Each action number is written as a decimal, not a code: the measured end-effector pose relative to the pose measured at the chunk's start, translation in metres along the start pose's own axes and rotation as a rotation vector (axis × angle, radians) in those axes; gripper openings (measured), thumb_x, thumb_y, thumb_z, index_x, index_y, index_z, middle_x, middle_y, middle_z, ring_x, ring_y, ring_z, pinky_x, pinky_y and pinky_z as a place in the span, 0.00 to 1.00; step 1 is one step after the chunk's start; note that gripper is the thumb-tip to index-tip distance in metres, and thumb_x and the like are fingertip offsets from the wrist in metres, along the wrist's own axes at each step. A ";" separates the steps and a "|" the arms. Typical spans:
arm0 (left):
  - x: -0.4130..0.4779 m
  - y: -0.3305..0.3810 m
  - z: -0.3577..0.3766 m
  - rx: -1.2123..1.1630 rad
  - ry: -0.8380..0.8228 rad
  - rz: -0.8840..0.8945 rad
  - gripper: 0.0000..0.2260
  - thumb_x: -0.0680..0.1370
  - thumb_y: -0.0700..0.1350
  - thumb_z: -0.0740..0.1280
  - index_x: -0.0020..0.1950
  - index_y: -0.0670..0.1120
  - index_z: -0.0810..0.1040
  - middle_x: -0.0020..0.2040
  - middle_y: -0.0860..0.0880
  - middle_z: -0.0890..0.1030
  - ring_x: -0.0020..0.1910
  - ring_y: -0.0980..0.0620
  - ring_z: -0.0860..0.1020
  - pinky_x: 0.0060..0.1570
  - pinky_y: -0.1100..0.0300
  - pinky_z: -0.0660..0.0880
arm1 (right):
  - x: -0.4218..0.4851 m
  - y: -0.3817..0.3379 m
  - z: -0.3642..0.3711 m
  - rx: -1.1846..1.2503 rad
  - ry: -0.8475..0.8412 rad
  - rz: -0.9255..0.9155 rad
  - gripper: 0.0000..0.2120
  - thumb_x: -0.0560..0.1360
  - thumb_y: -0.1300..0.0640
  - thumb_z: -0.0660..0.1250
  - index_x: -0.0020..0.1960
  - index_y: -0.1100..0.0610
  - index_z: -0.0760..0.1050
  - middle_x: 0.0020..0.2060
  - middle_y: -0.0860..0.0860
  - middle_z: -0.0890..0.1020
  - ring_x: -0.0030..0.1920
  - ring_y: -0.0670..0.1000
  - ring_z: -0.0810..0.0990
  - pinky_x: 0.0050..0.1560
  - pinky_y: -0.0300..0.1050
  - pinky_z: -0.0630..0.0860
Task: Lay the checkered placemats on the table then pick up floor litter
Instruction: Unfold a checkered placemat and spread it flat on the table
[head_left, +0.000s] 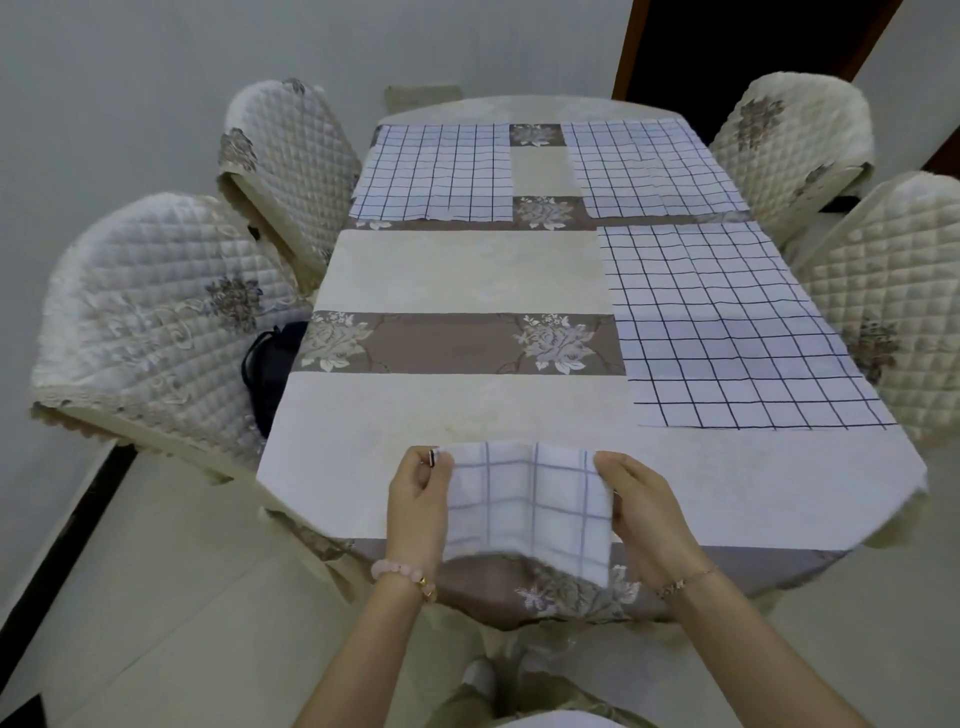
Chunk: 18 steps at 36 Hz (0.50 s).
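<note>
White checkered cloth placemats (737, 322) lie flat at three places on the floral-clothed table (457, 270), a folded placemat (524, 509) is pinched at its sides by left hand (418, 499) and right hand (641, 506) over the near edge, and litter pickup, none discernible, presumably remains.

Free over the desk (457, 270) at left and centre. Flat placemats (737, 322) only at right and far corners. Hemmed along both sides by quilted chairs (156, 322).
</note>
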<state>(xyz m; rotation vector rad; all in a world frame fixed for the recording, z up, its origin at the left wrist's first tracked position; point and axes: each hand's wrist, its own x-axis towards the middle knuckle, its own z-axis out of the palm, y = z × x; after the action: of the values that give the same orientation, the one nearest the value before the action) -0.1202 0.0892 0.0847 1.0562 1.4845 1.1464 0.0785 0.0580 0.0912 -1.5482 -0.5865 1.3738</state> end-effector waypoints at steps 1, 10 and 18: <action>0.001 -0.001 -0.001 0.013 -0.006 -0.002 0.10 0.79 0.41 0.62 0.38 0.45 0.68 0.30 0.52 0.62 0.27 0.61 0.61 0.26 0.72 0.60 | 0.000 0.001 -0.002 -0.020 -0.004 0.006 0.10 0.79 0.56 0.62 0.46 0.59 0.80 0.40 0.55 0.80 0.40 0.52 0.76 0.42 0.47 0.75; 0.013 -0.016 0.003 0.121 0.073 -0.028 0.13 0.80 0.44 0.60 0.36 0.46 0.66 0.31 0.51 0.61 0.31 0.54 0.59 0.32 0.61 0.59 | -0.008 0.015 -0.006 0.138 -0.222 0.199 0.11 0.78 0.55 0.64 0.54 0.60 0.80 0.48 0.56 0.86 0.49 0.54 0.85 0.41 0.45 0.81; 0.008 -0.022 0.004 0.447 0.067 0.017 0.14 0.79 0.41 0.62 0.64 0.43 0.69 0.59 0.47 0.73 0.58 0.48 0.71 0.59 0.58 0.69 | -0.019 0.028 -0.012 0.047 -0.232 0.179 0.11 0.79 0.62 0.60 0.56 0.63 0.79 0.51 0.58 0.85 0.54 0.57 0.83 0.54 0.51 0.80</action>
<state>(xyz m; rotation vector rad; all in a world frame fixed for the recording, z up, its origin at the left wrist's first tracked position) -0.1197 0.0937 0.0617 1.3412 1.8391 0.8853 0.0785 0.0262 0.0749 -1.4418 -0.5611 1.7070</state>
